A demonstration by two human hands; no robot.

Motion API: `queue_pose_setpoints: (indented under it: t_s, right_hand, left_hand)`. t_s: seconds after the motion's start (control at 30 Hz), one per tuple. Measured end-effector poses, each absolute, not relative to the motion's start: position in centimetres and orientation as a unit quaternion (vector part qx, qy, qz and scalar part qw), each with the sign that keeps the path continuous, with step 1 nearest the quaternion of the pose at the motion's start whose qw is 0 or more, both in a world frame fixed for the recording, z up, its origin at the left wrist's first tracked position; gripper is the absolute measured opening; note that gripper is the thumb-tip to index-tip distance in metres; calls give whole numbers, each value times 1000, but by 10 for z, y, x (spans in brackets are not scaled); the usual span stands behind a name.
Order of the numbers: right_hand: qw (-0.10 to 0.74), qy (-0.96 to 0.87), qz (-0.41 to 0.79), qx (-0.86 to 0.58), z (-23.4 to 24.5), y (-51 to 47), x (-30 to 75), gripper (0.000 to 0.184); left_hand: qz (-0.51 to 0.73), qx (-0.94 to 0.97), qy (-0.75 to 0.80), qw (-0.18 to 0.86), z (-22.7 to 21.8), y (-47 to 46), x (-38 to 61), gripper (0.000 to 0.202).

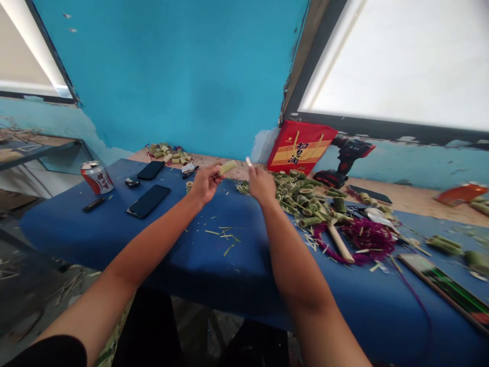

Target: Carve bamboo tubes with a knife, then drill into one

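Note:
Pinched in the fingers of my left hand [207,183] is a short pale-green bamboo piece [228,167], held above the blue table [206,252]. To its right, my right hand [262,183] is closed in a fist, apart from the bamboo. A small whitish tip [249,161] sticks up from that fist; blur hides what it belongs to. Thin bamboo slivers [225,234] lie on the cloth below both hands. Beside my right hand spreads a heap of cut bamboo pieces and shavings [305,199].
Left on the table are a drink can [97,177], two dark phones [148,201] and a black marker-like stick [93,204]. On the right stand a red bag [298,148] and a cordless drill [346,158]. Purple string [369,239], a wooden stick [340,243] and another phone [446,285] lie nearer.

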State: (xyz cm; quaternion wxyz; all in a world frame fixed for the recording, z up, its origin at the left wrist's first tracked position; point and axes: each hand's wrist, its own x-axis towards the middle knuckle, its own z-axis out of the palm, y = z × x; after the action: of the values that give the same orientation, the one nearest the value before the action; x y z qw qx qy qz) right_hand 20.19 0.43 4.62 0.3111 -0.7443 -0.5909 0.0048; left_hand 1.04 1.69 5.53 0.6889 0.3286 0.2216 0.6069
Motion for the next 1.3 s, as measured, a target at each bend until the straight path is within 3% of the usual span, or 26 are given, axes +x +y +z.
queue_pose_setpoints:
  t_s: [0.13,0.27,0.37,0.6,0.77,0.93,1.13,1.3]
  right_hand:
    - [354,-519,47,-777,43,17,237,53]
    - [480,-596,141,-628,36,23,220,59]
    - [503,-642,198,-543,32,23,197,59]
    - [456,-693,145,-539,38,12,186,40]
    - [383,-746,19,-545,47,-6,182,33]
    - [320,-754,-69,-570,47,-19,165,46]
    - [288,-745,-116,-590,50,-29,149,48]
    - [294,-725,-112,-613,52,-33,142,52]
  left_hand:
    - [595,330,226,697,56,17,9,24]
    - [556,337,238,721,55,18,7,38]
    - [533,363,225,731,52,20,5,37]
    - [534,431,248,684,42,24,13,11]
    - [573,540,292,543,34,30,15,18]
    - [587,633,346,369,30,33,8,12]
    - [554,675,412,262,34,21,7,43]
    - [571,663,433,216,39,16,8,49]
